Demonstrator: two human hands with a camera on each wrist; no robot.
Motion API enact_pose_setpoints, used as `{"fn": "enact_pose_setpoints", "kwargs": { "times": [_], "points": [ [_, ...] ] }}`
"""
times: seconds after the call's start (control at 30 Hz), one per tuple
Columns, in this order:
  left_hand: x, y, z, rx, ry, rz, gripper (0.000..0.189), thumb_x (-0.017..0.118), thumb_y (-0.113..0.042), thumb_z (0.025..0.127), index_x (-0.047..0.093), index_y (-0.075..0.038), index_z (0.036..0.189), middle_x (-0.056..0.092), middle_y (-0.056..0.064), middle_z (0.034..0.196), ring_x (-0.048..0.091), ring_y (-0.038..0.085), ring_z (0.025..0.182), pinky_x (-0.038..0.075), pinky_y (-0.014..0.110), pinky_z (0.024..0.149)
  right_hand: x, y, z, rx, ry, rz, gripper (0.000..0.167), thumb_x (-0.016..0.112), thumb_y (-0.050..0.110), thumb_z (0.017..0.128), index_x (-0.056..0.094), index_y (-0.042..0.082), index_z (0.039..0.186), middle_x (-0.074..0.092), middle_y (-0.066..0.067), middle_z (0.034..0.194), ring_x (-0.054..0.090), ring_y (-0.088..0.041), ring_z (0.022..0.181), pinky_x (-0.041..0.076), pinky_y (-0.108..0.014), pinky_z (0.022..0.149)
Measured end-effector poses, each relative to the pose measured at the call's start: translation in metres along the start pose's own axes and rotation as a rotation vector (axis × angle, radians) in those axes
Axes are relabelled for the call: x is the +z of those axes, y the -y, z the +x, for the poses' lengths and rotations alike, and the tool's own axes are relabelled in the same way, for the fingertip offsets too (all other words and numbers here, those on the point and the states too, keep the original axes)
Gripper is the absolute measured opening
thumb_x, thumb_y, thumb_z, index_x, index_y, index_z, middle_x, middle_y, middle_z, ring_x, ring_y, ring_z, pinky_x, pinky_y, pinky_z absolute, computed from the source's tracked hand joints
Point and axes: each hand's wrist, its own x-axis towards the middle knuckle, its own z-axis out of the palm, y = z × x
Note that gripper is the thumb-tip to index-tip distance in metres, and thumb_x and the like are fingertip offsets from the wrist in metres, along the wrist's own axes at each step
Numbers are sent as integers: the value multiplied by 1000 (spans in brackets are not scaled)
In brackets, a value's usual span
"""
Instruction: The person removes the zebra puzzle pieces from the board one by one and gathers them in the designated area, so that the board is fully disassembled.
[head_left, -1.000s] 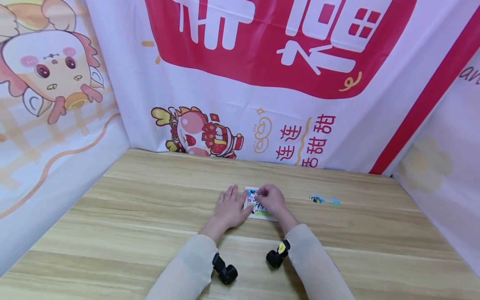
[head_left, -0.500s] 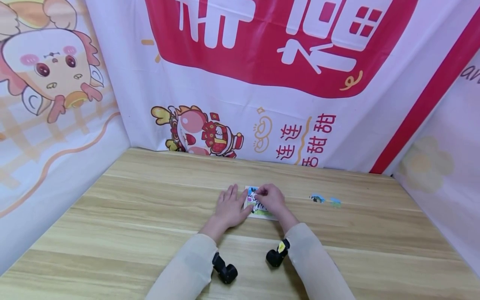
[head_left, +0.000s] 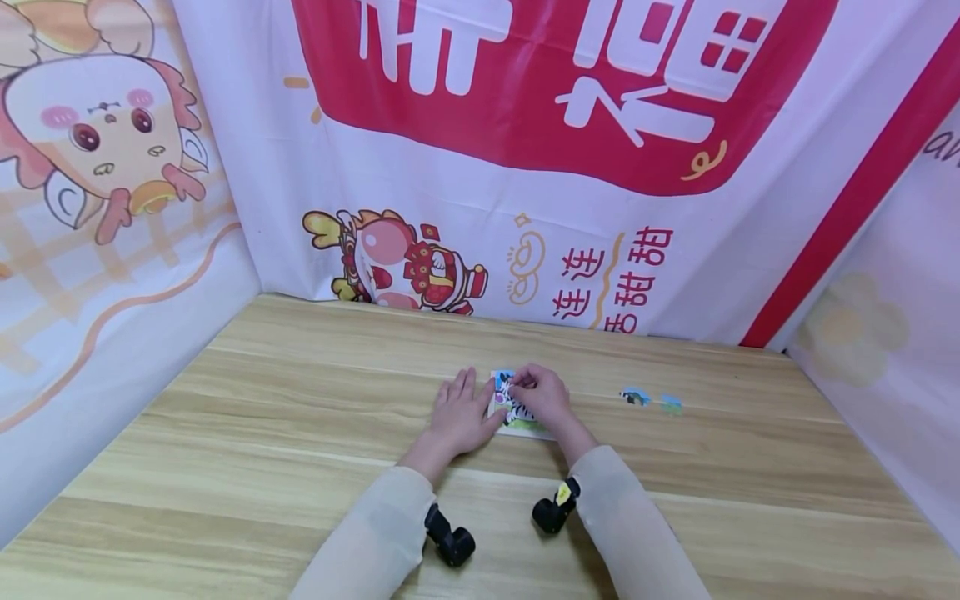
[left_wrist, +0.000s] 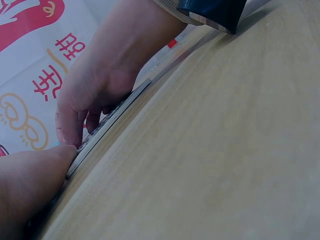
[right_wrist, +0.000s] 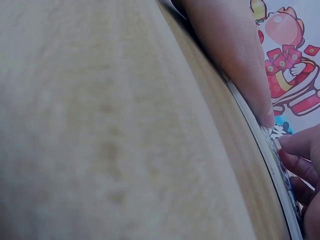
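Observation:
A small zebra jigsaw puzzle (head_left: 525,426) lies on the table in a pale frame, partly hidden by the hands. My left hand (head_left: 459,417) lies flat at its left side, fingers spread, with the thumb touching the frame edge. My right hand (head_left: 543,395) is over the puzzle's upper right, its fingers bent and the fingertips at the zebra's head. In the right wrist view, a blue puzzle piece (right_wrist: 283,125) with black and white marks stands above the board at these fingertips. The right hand appears to pinch it, though the contact is partly hidden.
Two loose puzzle pieces lie to the right: a dark and blue one (head_left: 636,397) and a blue-green one (head_left: 671,404). The wooden table (head_left: 262,433) ends at a printed cloth backdrop (head_left: 420,183). Black wrist cameras (head_left: 453,542) hang below both sleeves.
The blue piece at the puzzle's upper left has shifted slightly upward along with the right fingertips. The left hand stays in place, and the loose pieces have not moved.

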Motion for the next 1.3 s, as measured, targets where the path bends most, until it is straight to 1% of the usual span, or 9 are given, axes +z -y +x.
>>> {"fn": "enact_pose_setpoints", "kwargs": {
  "times": [0.2,0.33,0.43,0.5,0.57,0.73,0.9,1.1,1.3],
  "points": [
    [0,1,0,-1,2,0,62,25,-55,87,24,-18,137,9,19,140,3,30,128,2,46,99,0,1,0,-17,-18,20,10,67,9,72,60,12,77,58,2,71,50,-16,70,36,-33,72],
    [-1,0,0,3,-1,-3,62,27,-54,87,25,-18,137,10,19,140,3,30,127,2,47,99,0,1,-1,-19,-12,55,21,67,8,73,59,10,92,61,1,74,53,-15,72,37,-35,74],
    [-2,0,0,1,1,0,62,27,-54,87,25,-18,137,10,19,140,3,30,127,2,47,99,0,1,-2,-15,-2,71,34,66,7,73,58,13,105,62,1,76,55,-15,73,37,-36,77],
    [-2,0,0,-2,7,2,62,26,-55,87,24,-18,137,9,19,140,3,30,128,2,47,99,-1,1,-2,-13,3,66,37,66,7,74,59,16,109,62,1,77,55,-15,74,38,-36,77],
    [-2,0,0,-5,10,4,63,26,-55,87,24,-18,137,9,19,140,2,30,128,2,47,99,-1,1,-3,-13,10,61,36,66,8,74,61,18,108,61,2,76,54,-15,74,38,-34,77],
    [-2,0,0,-3,5,-4,62,26,-55,87,24,-18,137,9,19,140,3,30,128,2,47,99,-3,1,-3,-37,44,39,35,65,8,75,61,16,109,59,2,75,52,-14,72,41,-33,72],
    [-2,0,0,-4,4,-4,62,27,-54,87,25,-18,137,9,19,140,3,30,128,2,47,99,-3,1,-3,-43,75,9,39,65,8,76,59,16,113,58,3,74,51,-15,70,37,-34,75],
    [-3,0,-1,1,-3,-14,62,27,-54,87,25,-17,137,10,19,140,4,30,128,3,47,99,-2,1,-2,-25,65,-8,38,65,11,76,58,14,113,58,4,74,51,-15,73,32,-39,83],
    [-3,0,-1,3,3,-10,62,28,-54,87,24,-18,137,10,19,140,3,30,128,3,47,99,-3,3,-3,-17,55,5,38,66,10,75,58,10,112,60,3,76,53,-15,75,38,-36,81]
  ]
}}
